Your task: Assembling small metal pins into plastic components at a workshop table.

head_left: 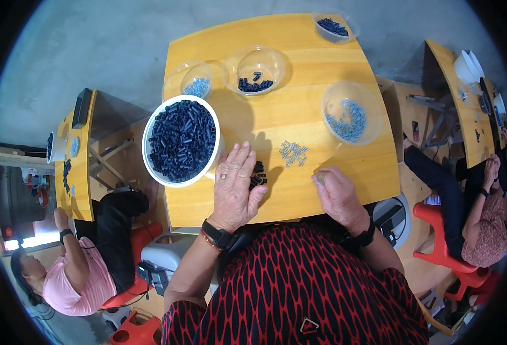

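Head view: your left hand (234,187) lies palm down near the front edge of the yellow table (296,52), fingers extended and released, with no grasp visible. Its thumb side is just beside a small loose group of short black tubes (258,180), partly hidden by the hand. Whether the palm touches the tabletop, you cannot tell from here.

Your right hand (338,197) is clenched at the front right of the table, fingers curled in; whether anything sits inside the fist cannot be told. Between your hands, a little farther out, lies a loose pile of thin silvery pins (294,153).

Left of your left hand stands a white tub (145,144), well filled with more black tubes. Behind it, a clear bowl (191,70) contains small silvery pieces; to that bowl's right, a second bowl (259,56) has a few black tubes. A third bowl (345,89), beyond your right hand, contains silvery pieces. At the far right corner, a fourth bowl (335,39) has dark pieces.
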Demonstrator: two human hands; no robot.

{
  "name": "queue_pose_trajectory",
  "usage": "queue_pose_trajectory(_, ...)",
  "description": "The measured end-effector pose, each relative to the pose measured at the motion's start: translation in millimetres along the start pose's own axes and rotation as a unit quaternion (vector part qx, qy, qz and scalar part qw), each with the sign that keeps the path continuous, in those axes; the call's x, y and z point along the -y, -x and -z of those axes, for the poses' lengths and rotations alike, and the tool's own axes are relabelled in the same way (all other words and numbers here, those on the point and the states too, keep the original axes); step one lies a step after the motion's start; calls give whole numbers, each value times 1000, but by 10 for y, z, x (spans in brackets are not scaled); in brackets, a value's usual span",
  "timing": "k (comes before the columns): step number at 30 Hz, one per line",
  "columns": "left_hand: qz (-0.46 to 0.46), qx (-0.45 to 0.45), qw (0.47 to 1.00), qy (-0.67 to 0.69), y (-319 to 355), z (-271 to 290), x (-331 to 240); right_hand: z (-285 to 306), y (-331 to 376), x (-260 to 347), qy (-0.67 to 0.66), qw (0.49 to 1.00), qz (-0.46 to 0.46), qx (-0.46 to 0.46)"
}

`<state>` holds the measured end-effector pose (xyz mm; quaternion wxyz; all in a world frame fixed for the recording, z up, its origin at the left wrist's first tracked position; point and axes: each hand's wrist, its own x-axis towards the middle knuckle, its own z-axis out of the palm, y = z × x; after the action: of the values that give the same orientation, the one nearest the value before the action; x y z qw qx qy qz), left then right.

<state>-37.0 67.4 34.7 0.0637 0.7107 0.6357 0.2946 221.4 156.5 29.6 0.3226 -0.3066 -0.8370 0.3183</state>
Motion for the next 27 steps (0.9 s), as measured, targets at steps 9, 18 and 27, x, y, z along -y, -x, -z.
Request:
queue_pose_trajectory(9,37,81,995,-42,279,74,50,-17,3,-36,1,1000,5,2)
queue_pose_trajectory(18,52,125,990,-46,283,74,57,-34,8,-47,18,1000,16,-1)
queue_pose_trajectory(27,85,60,995,6,411,108,70,-21,1,-42,24,1000,17,8)
